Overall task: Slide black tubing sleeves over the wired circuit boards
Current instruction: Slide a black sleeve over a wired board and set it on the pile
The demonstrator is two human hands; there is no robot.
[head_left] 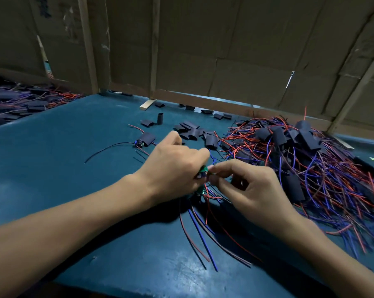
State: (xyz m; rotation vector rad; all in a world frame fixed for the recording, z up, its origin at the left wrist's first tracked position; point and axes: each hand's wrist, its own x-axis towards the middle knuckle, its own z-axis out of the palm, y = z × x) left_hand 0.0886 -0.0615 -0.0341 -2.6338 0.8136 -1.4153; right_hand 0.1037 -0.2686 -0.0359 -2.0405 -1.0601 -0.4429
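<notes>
My left hand is closed around several small green circuit boards, whose red, blue and black wires trail toward me over the blue table. My right hand pinches the top of one board between thumb and forefinger, right beside the left hand's fingertips. Loose black tubing sleeves lie just beyond the hands. One sleeved board rests left of them with a black wire running out.
A big tangle of red and blue wired boards with sleeves fills the table's right side. Another pile sits at the far left. Cardboard walls close off the back, with stray sleeves along their base.
</notes>
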